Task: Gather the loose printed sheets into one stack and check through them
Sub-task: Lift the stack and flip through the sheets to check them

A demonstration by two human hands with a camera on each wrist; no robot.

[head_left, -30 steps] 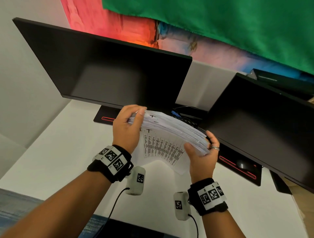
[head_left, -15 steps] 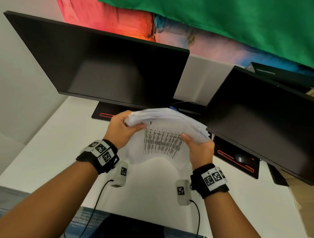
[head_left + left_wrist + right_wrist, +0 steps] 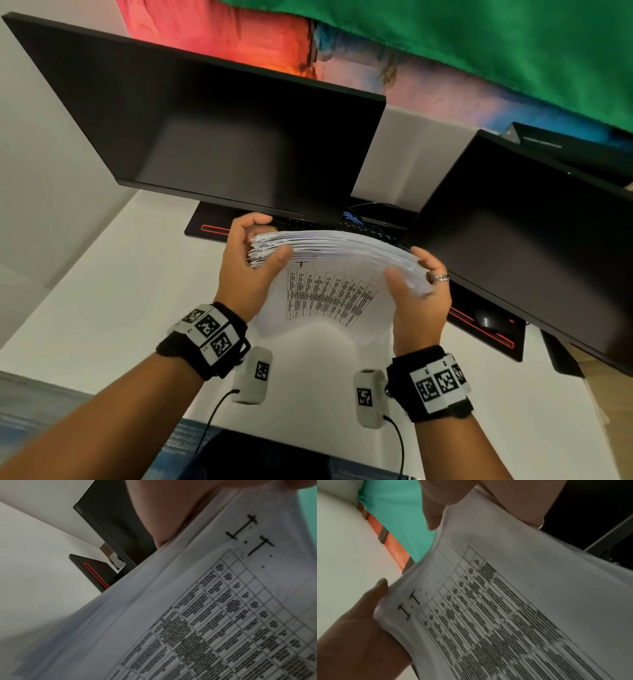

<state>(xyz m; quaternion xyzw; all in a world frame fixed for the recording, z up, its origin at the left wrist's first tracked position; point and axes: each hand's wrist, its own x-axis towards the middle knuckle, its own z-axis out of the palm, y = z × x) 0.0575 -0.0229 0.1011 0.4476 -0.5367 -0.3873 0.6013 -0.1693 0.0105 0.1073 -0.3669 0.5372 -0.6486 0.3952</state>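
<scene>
Above the white desk, between two dark monitors, the thick stack of white printed sheets hangs bowed, left hand and right hand each clamped on an end, probably so edges fan for checking.

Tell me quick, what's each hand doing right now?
Left hand: closed, gripping the left end of the stack.
Right hand: closed, gripping the stack's right end.
</scene>
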